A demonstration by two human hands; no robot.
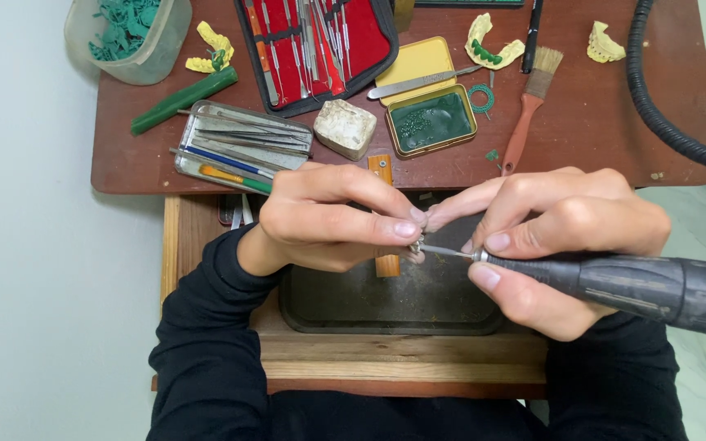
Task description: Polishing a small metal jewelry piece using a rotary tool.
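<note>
- The brown table carries a red tool case, a metal tray of instruments and a tin of green wax.
- My right hand is closed around a dark rotary handpiece.
- My left hand pinches a small metal piece at the bur's tip, over the black tray.

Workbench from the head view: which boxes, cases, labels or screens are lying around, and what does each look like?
No labels, signs or screens show; only containers.
Red tool case: top centre, open, black edge, metal tools.
Yellow tin: right of the case, open, green inside.
Metal tray: left, rectangular, holds tweezers.
Plastic tub: top left corner, cloudy, green pieces inside.
Black tray: beneath both hands, dark, rounded corners.
</note>
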